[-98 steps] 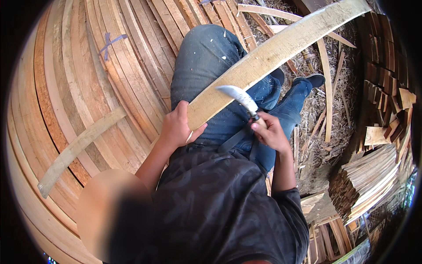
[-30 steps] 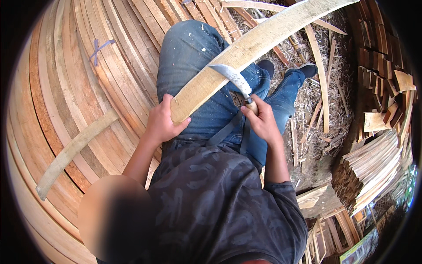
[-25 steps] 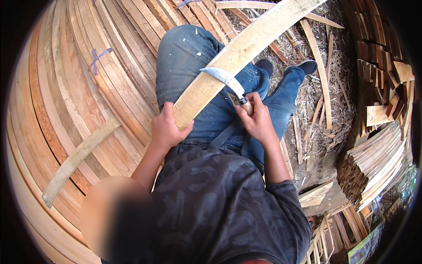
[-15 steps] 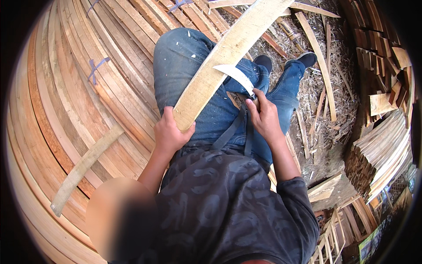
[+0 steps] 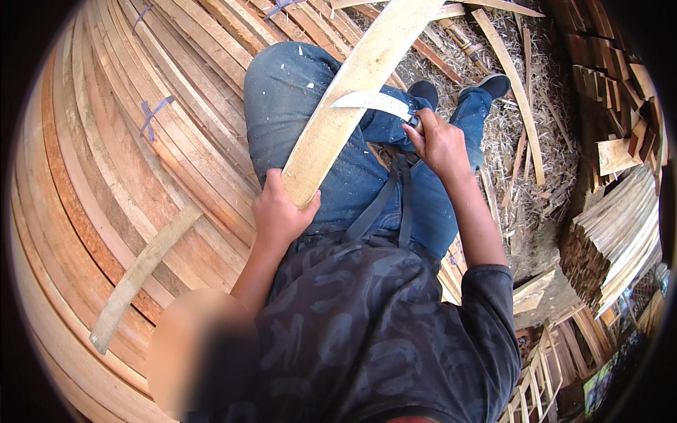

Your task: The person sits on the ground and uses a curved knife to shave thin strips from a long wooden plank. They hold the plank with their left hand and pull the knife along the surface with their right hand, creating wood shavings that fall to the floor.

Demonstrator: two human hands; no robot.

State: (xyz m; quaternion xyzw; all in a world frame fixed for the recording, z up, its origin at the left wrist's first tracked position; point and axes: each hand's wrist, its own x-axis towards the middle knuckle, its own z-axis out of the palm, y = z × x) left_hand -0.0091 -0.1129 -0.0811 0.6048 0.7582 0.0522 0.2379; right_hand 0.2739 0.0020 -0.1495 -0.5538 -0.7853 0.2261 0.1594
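A long pale wooden slat (image 5: 352,99) lies slantwise over my thigh, running from near my waist up past the top of the view. My left hand (image 5: 282,209) grips its near end, thumb on one side and fingers on the other. In my right hand (image 5: 441,144) is a curved knife (image 5: 374,101), held by its handle, which my fingers mostly hide. The bright blade reaches left across the slat's upper face, its tip pointing left; whether it touches the wood I cannot tell.
Long wooden boards (image 5: 106,176) fill the left, some tied with blue strips. A short pale slat (image 5: 144,275) lies across them. Wood shavings (image 5: 508,120) and loose strips cover the ground at right. Beyond stand stacked timber pieces (image 5: 606,77) and a bundle of thin slats (image 5: 613,240).
My right hand and the knife have shifted up and to the right, and the blade now lies more level. The slat remains in my left hand with little movement.
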